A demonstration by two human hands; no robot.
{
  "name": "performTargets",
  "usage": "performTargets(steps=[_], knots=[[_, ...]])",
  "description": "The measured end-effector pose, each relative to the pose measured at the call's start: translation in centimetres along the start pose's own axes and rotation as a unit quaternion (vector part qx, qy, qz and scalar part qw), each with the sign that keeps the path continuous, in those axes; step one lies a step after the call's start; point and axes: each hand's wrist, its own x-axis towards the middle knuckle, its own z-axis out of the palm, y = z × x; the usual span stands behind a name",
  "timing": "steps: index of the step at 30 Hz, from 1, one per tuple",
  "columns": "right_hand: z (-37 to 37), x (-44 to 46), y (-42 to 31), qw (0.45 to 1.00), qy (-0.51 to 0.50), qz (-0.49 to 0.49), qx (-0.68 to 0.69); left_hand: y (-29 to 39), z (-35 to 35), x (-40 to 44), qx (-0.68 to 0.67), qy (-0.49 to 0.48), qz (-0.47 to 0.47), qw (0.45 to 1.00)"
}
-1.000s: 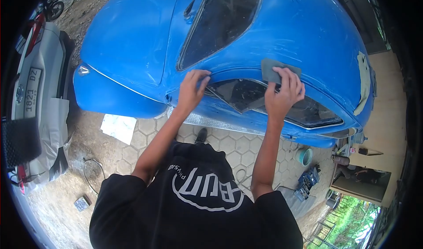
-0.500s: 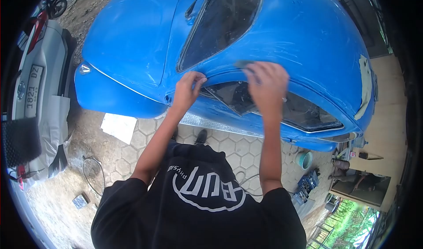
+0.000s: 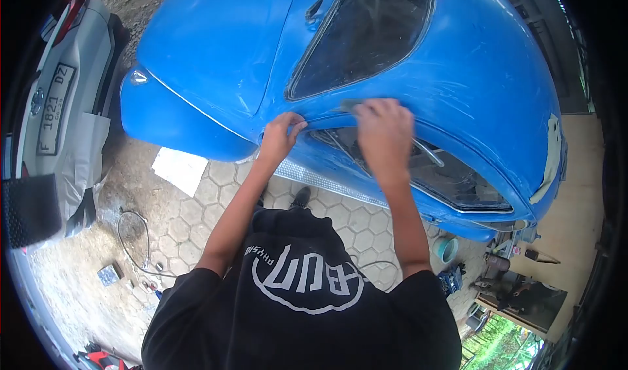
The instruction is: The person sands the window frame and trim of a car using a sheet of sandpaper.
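A blue rounded car body [image 3: 484, 69] with dull, scuffed paint fills the upper view. My right hand [image 3: 384, 131] is closed on a small flat grey-green piece of sandpaper [image 3: 350, 104], pressed to the body just above the side window [image 3: 451, 180]. Pale scratch marks show on the roof side nearby. To the left, my left hand [image 3: 281, 134] has its fingers curled at the front end of the door frame [image 3: 320, 120], beside the corner of the windshield [image 3: 363, 33]. What its fingertips touch is partly hidden.
A white car [image 3: 78, 75] stands at the left. Hexagonal paving [image 3: 222, 200] holds a white sheet [image 3: 180, 170], a cable [image 3: 121, 229] and a small box [image 3: 109, 274]. A green bucket [image 3: 446, 249] sits right, near a wooden board [image 3: 575, 193].
The right hand with the sandpaper has moved slightly left and down along the band above the window. My left hand stays on the door frame. The view has shifted somewhat.
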Motion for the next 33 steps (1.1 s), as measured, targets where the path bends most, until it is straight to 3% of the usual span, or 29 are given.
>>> performTargets(steps=[5,8,12,16,22,24,29,33], knots=[[7.2,0.4,-5.2,0.991,-0.101,-0.081,-0.035,-4.0,-1.1,-1.7,0.059,-0.028,-0.037,0.997],[4.3,0.8,-3.2,0.991,-0.105,-0.08,0.029,-6.1,-2.4,-3.4,0.065,-0.083,-0.096,0.99],[-0.7,2.2,-1.7,0.993,-0.114,-0.011,0.016,-7.5,-4.0,-6.0,0.104,-0.127,-0.111,0.98],[4.2,1.3,-3.9,0.988,-0.14,-0.062,-0.009,-8.0,-3.5,-8.0,0.108,-0.148,-0.141,0.973],[11.4,0.3,-8.6,0.976,-0.181,-0.118,-0.022,-4.1,-2.4,-6.2,0.041,-0.098,-0.125,0.986],[9.5,0.7,-7.2,0.974,-0.19,-0.122,-0.021,-2.2,-2.6,-5.0,-0.01,-0.086,-0.138,0.987],[-0.8,1.8,-0.7,0.986,-0.155,-0.053,-0.008,4.4,-2.3,-3.3,-0.056,-0.084,-0.064,0.993],[-1.1,0.3,0.3,0.994,-0.094,-0.062,-0.009,7.5,-0.1,-2.7,-0.09,-0.065,-0.05,0.993]])
